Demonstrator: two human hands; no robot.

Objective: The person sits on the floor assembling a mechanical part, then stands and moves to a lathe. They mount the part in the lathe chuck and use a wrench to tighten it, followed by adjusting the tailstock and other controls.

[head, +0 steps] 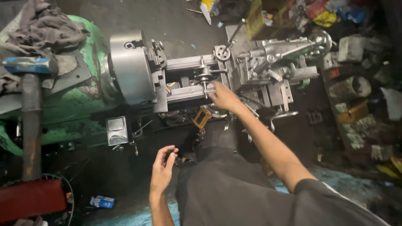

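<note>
Left hand (pixel 162 169) hanging open and empty nearest the viewer, above the dark floor; beyond it, right hand (pixel 224 97) closing its fingers on the small handwheel (pixel 205 76) of the lathe carriage (pixel 192 79), beside the steel chuck (pixel 132 67). Handwheel probably stiff, rigid and oily, best gripped at its rim; hammer (pixel 30 83) lying far left

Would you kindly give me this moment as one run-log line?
right hand: on lathe carriage by small handwheel | left hand: open, free, near knee | chuck: empty
</note>
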